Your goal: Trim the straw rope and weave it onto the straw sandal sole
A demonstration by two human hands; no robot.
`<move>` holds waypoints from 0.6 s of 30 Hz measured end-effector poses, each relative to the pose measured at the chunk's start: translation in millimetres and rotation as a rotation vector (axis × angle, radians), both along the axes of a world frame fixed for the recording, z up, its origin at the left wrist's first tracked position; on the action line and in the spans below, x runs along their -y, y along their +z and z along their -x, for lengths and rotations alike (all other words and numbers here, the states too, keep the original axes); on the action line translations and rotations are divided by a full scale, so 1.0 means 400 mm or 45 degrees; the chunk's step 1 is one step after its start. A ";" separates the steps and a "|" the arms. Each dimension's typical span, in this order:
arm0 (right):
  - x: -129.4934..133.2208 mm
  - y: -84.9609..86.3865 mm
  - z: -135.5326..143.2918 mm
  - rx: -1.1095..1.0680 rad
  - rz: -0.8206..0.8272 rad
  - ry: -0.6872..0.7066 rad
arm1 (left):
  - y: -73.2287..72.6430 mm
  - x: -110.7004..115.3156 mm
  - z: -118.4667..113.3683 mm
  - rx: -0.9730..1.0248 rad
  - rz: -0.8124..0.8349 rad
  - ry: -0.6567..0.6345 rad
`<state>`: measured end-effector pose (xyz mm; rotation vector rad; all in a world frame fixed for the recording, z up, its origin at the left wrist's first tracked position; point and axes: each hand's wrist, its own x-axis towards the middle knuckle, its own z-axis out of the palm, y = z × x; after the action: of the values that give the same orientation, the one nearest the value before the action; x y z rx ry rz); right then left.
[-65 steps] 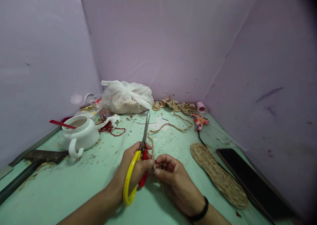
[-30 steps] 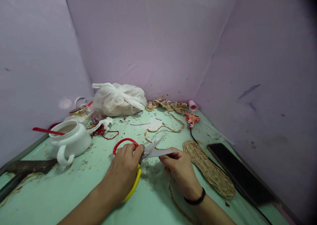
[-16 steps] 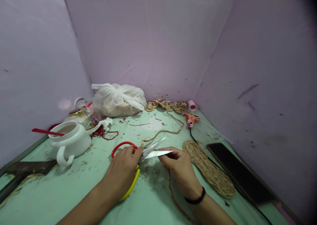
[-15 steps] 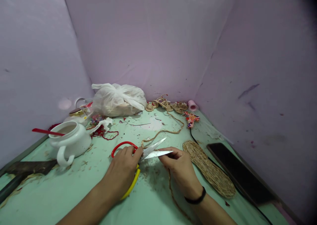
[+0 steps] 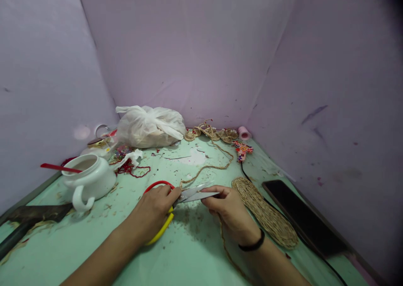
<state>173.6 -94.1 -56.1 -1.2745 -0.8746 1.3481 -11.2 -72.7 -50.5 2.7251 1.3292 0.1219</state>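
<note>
My left hand (image 5: 155, 210) is closed around a pair of scissors (image 5: 192, 194) with one red and one yellow handle. Their blades point right, slightly apart, toward the fingertips of my right hand (image 5: 231, 212). Thumb and fingers of that hand pinch a braided straw cord (image 5: 225, 246), which trails down toward the front edge of the view. A further stretch of cord (image 5: 217, 167) runs from behind the blades to the back of the table. Right of my right hand lies a woven straw sole (image 5: 266, 213). The pinched cord end is partly hidden by fingers and blades.
On the left stand a white pot (image 5: 91, 185) with a red stick and a dark cleaver-like blade (image 5: 40, 212). A tied white plastic bag (image 5: 151, 128) sits at the back. To the right lie a black phone-like slab (image 5: 302, 214) and a patterned glue-gun-like tool (image 5: 242, 150) with a cable.
The scissor blades have come closer together near my right fingertips. The lower cord has swung slightly right, and my right wrist has shifted a little that way.
</note>
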 end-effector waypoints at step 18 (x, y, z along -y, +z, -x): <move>0.000 -0.012 0.001 -0.380 0.016 0.126 | 0.017 -0.008 0.021 0.399 -0.042 0.202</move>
<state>173.2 -94.1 -61.0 -1.0158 -0.7282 1.5766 -19.5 -69.3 -43.5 2.4876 1.4525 0.5631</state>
